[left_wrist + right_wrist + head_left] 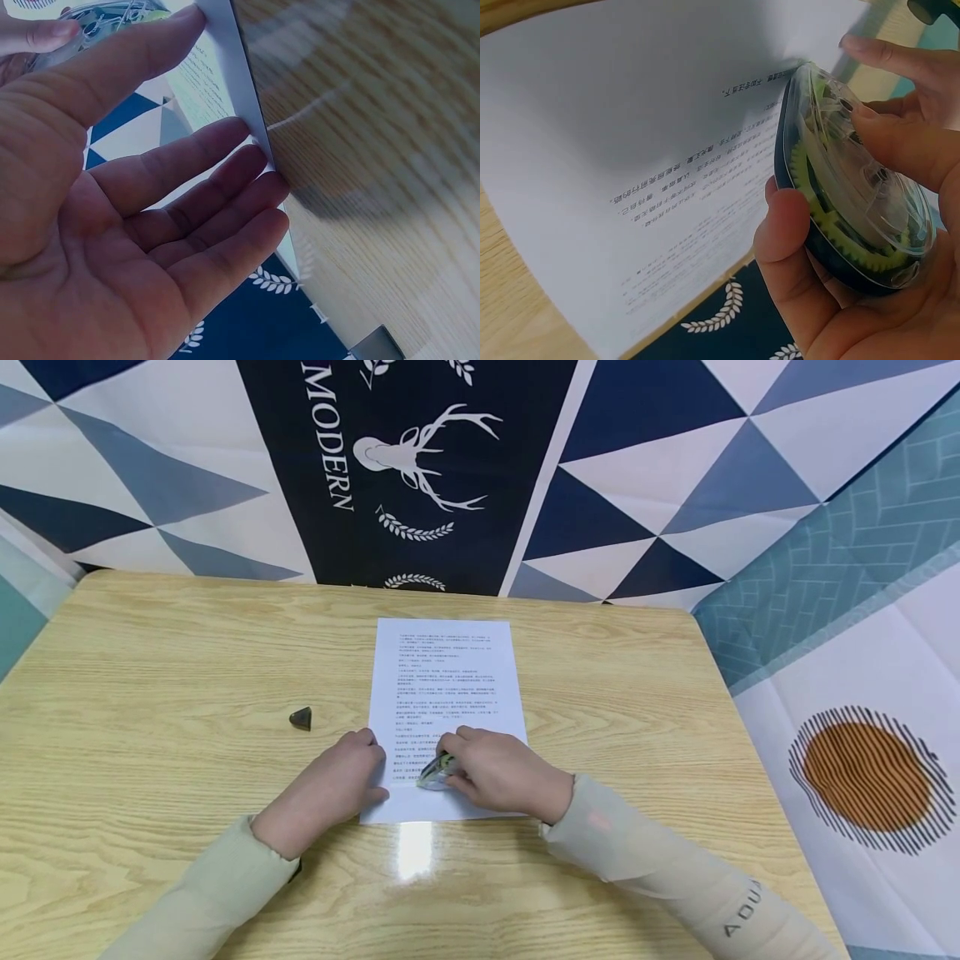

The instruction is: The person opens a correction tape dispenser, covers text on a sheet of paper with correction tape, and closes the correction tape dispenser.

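Note:
A printed sheet of white paper (447, 647) lies on the wooden table. My right hand (504, 770) grips a correction tape dispenser (855, 202) with a clear shell and green gears inside, thumb on one side and fingers on the other. Its tip meets the sheet near the last printed lines, by the left margin. My left hand (337, 781) rests at the sheet's lower left edge, fingers extended and fingertips (262, 191) on the paper's border. To the left of the sheet sits a small dark wedge-shaped cap (301, 718).
The wooden table (187, 693) extends on both sides of the sheet. Behind it hangs a patterned cloth (420, 468) with a deer head and triangles. A bright light reflection shows on the table just in front of the paper.

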Action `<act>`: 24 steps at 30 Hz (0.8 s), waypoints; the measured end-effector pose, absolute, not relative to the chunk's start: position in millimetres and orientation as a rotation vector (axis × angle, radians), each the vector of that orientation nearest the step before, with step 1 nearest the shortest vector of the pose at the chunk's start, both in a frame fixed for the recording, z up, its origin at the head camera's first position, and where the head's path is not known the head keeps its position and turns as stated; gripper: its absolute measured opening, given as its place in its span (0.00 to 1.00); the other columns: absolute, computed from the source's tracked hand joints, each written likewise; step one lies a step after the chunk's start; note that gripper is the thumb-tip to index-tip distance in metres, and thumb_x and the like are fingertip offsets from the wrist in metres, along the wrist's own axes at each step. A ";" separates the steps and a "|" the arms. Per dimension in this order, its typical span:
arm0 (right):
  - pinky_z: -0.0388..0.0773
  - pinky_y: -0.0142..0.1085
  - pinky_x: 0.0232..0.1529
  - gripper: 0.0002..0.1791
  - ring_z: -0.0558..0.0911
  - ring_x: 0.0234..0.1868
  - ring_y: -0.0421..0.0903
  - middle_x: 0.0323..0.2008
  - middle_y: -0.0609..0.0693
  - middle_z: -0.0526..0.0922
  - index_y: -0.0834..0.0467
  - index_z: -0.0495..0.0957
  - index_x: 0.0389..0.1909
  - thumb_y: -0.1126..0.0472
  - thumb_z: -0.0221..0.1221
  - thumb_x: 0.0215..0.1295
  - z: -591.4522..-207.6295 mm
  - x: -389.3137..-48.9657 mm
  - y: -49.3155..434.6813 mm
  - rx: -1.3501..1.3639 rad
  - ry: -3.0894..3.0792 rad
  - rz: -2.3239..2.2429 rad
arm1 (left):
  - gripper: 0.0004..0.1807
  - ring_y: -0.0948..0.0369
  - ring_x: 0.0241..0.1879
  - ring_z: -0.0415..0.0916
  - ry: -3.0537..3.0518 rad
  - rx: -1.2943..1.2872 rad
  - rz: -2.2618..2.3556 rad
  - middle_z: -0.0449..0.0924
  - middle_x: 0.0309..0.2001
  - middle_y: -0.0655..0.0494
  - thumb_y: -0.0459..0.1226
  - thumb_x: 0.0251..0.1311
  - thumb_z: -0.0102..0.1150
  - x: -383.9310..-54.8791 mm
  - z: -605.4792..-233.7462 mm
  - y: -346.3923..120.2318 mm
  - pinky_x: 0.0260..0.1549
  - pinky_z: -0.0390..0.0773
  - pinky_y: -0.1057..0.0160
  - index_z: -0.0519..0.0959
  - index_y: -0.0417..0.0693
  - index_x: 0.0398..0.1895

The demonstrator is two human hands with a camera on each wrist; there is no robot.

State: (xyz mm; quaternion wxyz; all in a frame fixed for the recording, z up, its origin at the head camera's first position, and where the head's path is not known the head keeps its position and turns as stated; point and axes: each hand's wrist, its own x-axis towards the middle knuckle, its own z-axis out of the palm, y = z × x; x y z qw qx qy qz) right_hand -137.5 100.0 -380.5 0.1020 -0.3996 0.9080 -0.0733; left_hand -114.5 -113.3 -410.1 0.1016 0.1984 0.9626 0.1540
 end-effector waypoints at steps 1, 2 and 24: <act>0.73 0.31 0.31 0.13 0.72 0.28 0.37 0.33 0.45 0.78 0.55 0.75 0.44 0.55 0.61 0.60 -380.7 -137.5 100.7 -1.175 2.680 -0.221 | 0.16 0.57 0.29 0.65 2.843 0.589 0.454 0.70 0.30 0.50 0.37 0.42 0.71 -114.2 -409.9 -113.3 0.32 0.70 0.61 0.79 0.32 0.30; 0.73 0.31 0.31 0.13 0.73 0.28 0.37 0.33 0.45 0.78 0.55 0.75 0.44 0.55 0.61 0.60 -380.7 -137.5 101.4 -1.174 2.680 -0.221 | 0.16 0.57 0.29 0.65 2.842 0.592 0.453 0.70 0.30 0.50 0.37 0.42 0.71 -113.9 -409.5 -113.2 0.32 0.70 0.61 0.79 0.33 0.30; 0.72 0.30 0.28 0.14 0.72 0.28 0.37 0.33 0.45 0.78 0.56 0.75 0.44 0.56 0.61 0.60 -379.0 -137.1 117.6 -1.137 2.686 -0.204 | 0.16 0.57 0.29 0.65 2.854 0.588 0.432 0.70 0.31 0.50 0.37 0.42 0.71 -114.9 -410.8 -111.9 0.32 0.70 0.61 0.79 0.32 0.30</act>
